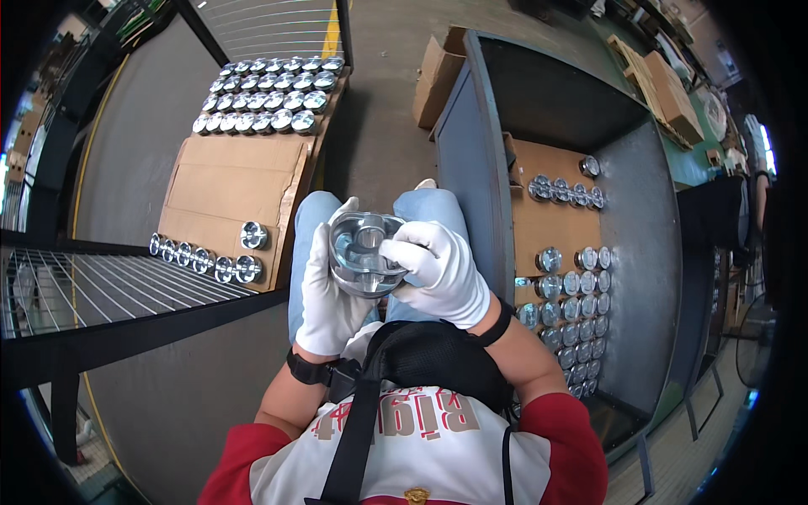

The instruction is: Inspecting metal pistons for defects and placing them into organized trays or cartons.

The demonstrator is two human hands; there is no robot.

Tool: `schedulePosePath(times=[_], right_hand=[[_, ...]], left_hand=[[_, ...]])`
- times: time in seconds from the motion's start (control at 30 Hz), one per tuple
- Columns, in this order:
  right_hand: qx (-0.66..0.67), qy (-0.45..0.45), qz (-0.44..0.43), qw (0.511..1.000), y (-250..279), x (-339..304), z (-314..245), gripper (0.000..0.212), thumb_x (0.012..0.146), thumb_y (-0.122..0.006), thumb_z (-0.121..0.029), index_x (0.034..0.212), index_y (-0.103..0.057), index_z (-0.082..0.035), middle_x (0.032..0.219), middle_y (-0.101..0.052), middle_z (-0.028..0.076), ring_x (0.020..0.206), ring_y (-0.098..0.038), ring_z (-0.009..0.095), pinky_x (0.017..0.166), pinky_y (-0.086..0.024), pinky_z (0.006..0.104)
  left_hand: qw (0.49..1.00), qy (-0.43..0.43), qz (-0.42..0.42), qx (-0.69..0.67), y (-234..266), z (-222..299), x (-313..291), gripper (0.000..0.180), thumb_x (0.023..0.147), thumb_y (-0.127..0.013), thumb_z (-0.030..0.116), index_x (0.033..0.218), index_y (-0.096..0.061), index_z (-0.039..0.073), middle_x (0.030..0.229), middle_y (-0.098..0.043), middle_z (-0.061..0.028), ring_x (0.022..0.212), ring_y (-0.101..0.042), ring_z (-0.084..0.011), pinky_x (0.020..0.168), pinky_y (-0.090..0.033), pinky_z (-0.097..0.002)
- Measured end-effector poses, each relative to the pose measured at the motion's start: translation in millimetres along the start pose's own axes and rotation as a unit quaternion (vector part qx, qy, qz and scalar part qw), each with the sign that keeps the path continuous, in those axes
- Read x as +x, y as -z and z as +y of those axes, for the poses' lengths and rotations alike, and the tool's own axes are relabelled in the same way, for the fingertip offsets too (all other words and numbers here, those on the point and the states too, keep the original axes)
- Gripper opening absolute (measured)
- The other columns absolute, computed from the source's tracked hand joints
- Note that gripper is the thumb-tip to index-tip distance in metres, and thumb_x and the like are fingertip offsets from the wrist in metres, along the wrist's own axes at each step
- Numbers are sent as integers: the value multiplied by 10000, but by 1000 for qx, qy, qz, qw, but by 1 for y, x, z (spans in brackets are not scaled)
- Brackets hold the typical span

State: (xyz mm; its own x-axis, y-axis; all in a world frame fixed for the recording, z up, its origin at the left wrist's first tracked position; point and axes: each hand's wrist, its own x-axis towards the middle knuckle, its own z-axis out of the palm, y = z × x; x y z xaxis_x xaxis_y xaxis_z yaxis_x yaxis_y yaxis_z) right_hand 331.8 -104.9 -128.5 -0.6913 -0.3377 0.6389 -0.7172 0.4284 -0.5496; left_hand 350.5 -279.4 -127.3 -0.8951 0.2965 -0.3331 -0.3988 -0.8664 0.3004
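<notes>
Cannot see the wall of the metal piston (pixel 358 265) at three o'clock, behind the right hand (pixel 436 268), nor most fingers of the left hand (pixel 326 295), underneath. Find the shirt (pixel 497 463) cut off at six o'clock; cannot identify small, blurred clutter (pixel 661 38) between one and two.

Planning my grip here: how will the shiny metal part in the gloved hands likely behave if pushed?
The metal part is probably stiff, since its walls look like solid metal. It may feel fairly heavy for its size, though its hollow middle saves some weight. Its glossy, rounded outside could slip against the gloved left hand, or roll if laid sideways.
</notes>
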Motion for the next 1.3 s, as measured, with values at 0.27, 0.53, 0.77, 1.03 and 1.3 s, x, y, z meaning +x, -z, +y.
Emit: schedulePosePath(times=[0.27, 0.53, 0.77, 1.03, 1.3], right_hand=[[72, -3, 19, 997, 3, 9, -9, 790, 594, -912, -472, 1220, -636, -77, 1167, -573, 122, 965, -636, 297, 825, -524, 394], [45, 3, -22, 999, 4, 9, -3, 868, 581, -899, -508, 1274, -593, -84, 1198, -585, 117, 1030, -604, 314, 892, -489, 416], [47, -14, -55, 997, -1, 8, -5, 856, 576, -922, -408, 1288, -581, -78, 1190, -594, 121, 1036, -608, 324, 907, -488, 427], [45, -34, -54, 997, -8, 5, -5, 907, 588, -913, -473, 1312, -564, -53, 1197, -592, 122, 1069, -601, 328, 927, -480, 433], [18, -75, -82, 994, 5, 24, -10, 701, 628, -818, -280, 1265, -583, -107, 950, -630, 122, 862, -609, 342, 808, -482, 437]], left_hand=[[985, 79, -123, -87, 10, 4, 10, 741, 995, -341, 637, 1499, -305, 95, 1385, -499, -276, 992, -669, -411, 710, -633, -487], [981, 80, -108, -140, 18, 2, 11, 744, 982, -350, 657, 1483, -342, 107, 1273, -561, -260, 890, -674, -433, 662, -629, -506], [988, 42, -86, -117, 17, 0, 11, 626, 1022, -382, 549, 1443, -397, 85, 1322, -547, -269, 989, -676, -436, 727, -636, -521], [987, 71, -83, -121, 27, 0, 11, 612, 1031, -373, 515, 1476, -375, 95, 1364, -548, -205, 1009, -688, -387, 752, -629, -540], [977, -24, 30, 212, 10, -4, 10, 610, 1064, -319, 505, 1471, -420, 63, 1370, -550, -104, 1258, -526, -214, 1095, -417, -397]])
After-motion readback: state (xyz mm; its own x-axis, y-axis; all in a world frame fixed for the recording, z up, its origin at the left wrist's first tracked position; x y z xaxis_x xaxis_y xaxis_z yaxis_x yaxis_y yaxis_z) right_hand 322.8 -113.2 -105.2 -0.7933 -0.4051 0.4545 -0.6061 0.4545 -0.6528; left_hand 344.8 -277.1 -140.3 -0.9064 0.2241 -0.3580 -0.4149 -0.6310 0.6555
